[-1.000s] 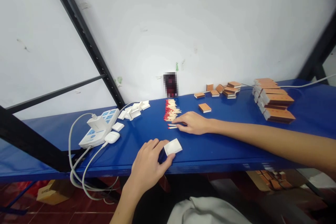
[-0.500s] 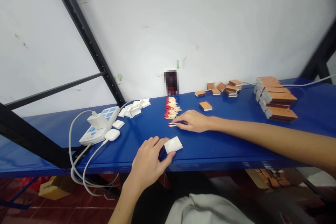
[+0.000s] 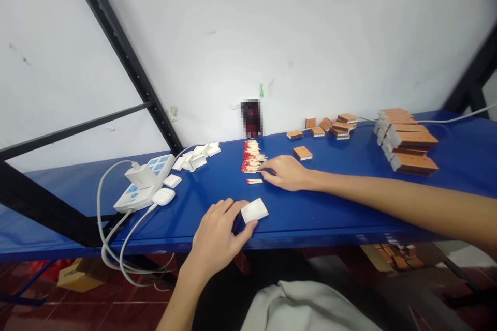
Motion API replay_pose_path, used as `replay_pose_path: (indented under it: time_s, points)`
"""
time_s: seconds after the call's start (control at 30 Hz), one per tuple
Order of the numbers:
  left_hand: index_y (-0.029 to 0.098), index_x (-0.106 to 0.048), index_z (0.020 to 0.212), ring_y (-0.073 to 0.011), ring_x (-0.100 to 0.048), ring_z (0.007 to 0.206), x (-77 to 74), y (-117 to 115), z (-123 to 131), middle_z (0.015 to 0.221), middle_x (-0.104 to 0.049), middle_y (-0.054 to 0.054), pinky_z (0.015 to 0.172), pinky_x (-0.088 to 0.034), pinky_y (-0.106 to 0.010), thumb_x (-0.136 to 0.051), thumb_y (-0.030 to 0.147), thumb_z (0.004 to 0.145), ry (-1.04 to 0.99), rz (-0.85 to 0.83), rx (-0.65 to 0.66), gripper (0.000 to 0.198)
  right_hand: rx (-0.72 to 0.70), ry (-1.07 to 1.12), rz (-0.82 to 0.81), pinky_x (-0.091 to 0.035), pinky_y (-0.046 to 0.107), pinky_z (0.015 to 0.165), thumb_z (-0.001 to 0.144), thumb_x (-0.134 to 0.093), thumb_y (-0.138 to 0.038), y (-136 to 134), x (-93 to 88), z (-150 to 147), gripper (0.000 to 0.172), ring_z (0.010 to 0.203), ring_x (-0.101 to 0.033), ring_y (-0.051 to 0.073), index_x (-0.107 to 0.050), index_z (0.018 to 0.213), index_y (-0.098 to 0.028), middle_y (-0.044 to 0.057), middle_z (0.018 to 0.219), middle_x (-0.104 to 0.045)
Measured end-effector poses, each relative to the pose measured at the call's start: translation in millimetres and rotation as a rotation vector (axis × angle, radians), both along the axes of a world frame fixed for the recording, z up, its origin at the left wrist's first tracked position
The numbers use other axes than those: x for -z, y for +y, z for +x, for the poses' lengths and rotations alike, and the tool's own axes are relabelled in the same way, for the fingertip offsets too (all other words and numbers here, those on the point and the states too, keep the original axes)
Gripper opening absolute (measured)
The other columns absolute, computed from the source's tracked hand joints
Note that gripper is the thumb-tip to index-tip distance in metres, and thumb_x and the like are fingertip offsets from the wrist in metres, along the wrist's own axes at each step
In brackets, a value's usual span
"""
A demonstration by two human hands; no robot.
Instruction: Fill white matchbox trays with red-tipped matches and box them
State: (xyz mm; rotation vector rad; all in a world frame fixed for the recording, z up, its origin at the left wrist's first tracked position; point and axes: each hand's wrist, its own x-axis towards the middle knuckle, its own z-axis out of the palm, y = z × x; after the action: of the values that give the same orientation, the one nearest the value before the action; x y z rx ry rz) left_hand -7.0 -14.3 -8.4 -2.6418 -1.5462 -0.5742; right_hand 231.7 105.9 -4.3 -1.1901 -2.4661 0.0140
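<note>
A small white matchbox tray (image 3: pixel 255 210) is held near the table's front edge by my left hand (image 3: pixel 218 235), thumb on the near side and fingers on the far side. Beyond it, a pile of red-headed matches (image 3: pixel 251 158) lies with the heads to the left. My right hand (image 3: pixel 286 172) reaches in from the right, its index fingertip at the pile's lower right edge and the thumb slightly apart from it. Whether a match is under the fingertip is too small to tell. A few loose matches (image 3: pixel 254 181) lie separately between the pile and the tray.
White trays (image 3: pixel 196 159) lie left of the pile, near a power strip (image 3: pixel 145 186) with a charger and cables. Brown matchbox covers (image 3: pixel 344 126) sit along the wall, one matchbox (image 3: pixel 302 153) nearer. Stacked matchboxes (image 3: pixel 411 142) stand at right. A pixelated dark object (image 3: pixel 252 118) is against the wall.
My right hand has moved off the loose matches and back to the edge of the pile, leaving them lying on the table. My left hand keeps its hold on the tray.
</note>
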Motion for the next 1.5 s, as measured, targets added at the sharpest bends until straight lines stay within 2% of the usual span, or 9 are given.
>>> replay_pose_path:
  time_s: [0.23, 0.63, 0.83, 0.97, 1.03, 1.13, 1.2, 1.33, 1.5]
  points:
    - [0.024, -0.064, 0.123, -0.0285, -0.061, 0.096, -1.4, -1.1, 0.8, 0.1, -0.064, -0.007, 0.085, -0.049, -0.043, -0.051, 0.047, 0.098, -0.001, 0.006, 0.001, 0.036, 0.0, 0.001, -0.003, -0.045, 0.03, 0.074, 0.093, -0.049, -0.03, 0.2, -0.4, -0.5, 0.029, 0.089, -0.07, 0.023, -0.076, 0.101, -0.021, 0.006, 0.099, -0.077]
    - [0.024, -0.063, 0.123, -0.0274, -0.06, 0.096, 1.2, -0.1, -0.3, 0.102, -0.065, -0.007, 0.089, -0.048, -0.043, -0.051, 0.047, 0.098, -0.015, 0.027, 0.015, 0.035, -0.032, 0.037, -0.03, -0.044, 0.029, 0.07, 0.091, -0.05, -0.029, 0.5, -0.9, -0.3, 0.029, 0.082, -0.069, 0.022, -0.076, 0.1, -0.022, 0.005, 0.094, -0.077]
    - [0.024, -0.064, 0.123, -0.0274, -0.06, 0.096, 0.4, 0.2, -0.4, 0.103, -0.065, -0.007, 0.088, -0.048, -0.043, -0.052, 0.046, 0.098, -0.02, 0.017, 0.011, 0.036, 0.019, 0.111, -0.12, -0.038, 0.026, 0.06, 0.088, -0.055, -0.03, 4.5, -2.8, -1.0, 0.027, 0.068, -0.063, 0.017, -0.078, 0.097, -0.02, 0.004, 0.08, -0.075]
    - [0.024, -0.063, 0.123, -0.0275, -0.06, 0.095, -0.9, -0.4, -0.1, 0.101, -0.064, -0.006, 0.087, -0.048, -0.043, -0.051, 0.047, 0.098, -0.009, -0.001, 0.006, 0.036, 0.037, 0.161, -0.132, -0.035, 0.025, 0.058, 0.088, -0.057, -0.03, 6.6, -3.2, -0.7, 0.025, 0.063, -0.06, 0.015, -0.078, 0.095, -0.019, 0.003, 0.072, -0.072]
    - [0.024, -0.062, 0.124, -0.0277, -0.06, 0.095, -1.3, -0.7, -0.1, 0.101, -0.064, -0.006, 0.087, -0.047, -0.043, -0.051, 0.047, 0.099, -0.002, -0.003, 0.007, 0.036, -0.024, 0.16, -0.124, -0.037, 0.025, 0.06, 0.09, -0.055, -0.03, 6.4, -3.1, -0.2, 0.028, 0.066, -0.063, 0.016, -0.077, 0.103, -0.019, 0.003, 0.077, -0.073]
    - [0.024, -0.062, 0.123, -0.0281, -0.059, 0.095, -1.7, -0.8, 0.1, 0.1, -0.063, -0.007, 0.086, -0.047, -0.043, -0.051, 0.047, 0.099, 0.007, -0.009, 0.006, 0.036, -0.166, 0.109, -0.094, -0.042, 0.027, 0.069, 0.094, -0.05, -0.03, 5.0, -3.5, 0.5, 0.034, 0.081, -0.068, 0.019, -0.073, 0.117, -0.021, 0.005, 0.098, -0.077]
    - [0.024, -0.062, 0.123, -0.028, -0.059, 0.095, -1.6, -0.6, 0.3, 0.101, -0.063, -0.007, 0.086, -0.047, -0.043, -0.051, 0.047, 0.099, 0.004, -0.012, 0.008, 0.036, -0.201, 0.06, -0.075, -0.043, 0.028, 0.073, 0.096, -0.046, -0.031, 4.0, -4.2, 0.7, 0.037, 0.09, -0.069, 0.021, -0.071, 0.123, -0.022, 0.006, 0.109, -0.076]
    - [0.024, -0.062, 0.123, -0.0281, -0.059, 0.095, -1.0, -0.1, 1.0, 0.102, -0.064, -0.007, 0.087, -0.047, -0.043, -0.051, 0.047, 0.098, -0.004, -0.013, 0.004, 0.035, -0.193, -0.007, -0.067, -0.043, 0.029, 0.072, 0.098, -0.043, -0.032, 3.3, -5.3, 0.5, 0.04, 0.092, -0.069, 0.023, -0.069, 0.126, -0.022, 0.007, 0.111, -0.075]
    - [0.024, -0.062, 0.123, -0.0282, -0.059, 0.096, 0.5, -0.4, 0.3, 0.101, -0.064, -0.006, 0.09, -0.045, -0.045, -0.051, 0.047, 0.099, -0.016, -0.01, 0.005, 0.035, -0.218, 0.052, -0.1, -0.044, 0.027, 0.07, 0.097, -0.046, -0.031, 6.2, -4.1, 1.0, 0.036, 0.087, -0.069, 0.021, -0.073, 0.118, -0.023, 0.006, 0.105, -0.077]
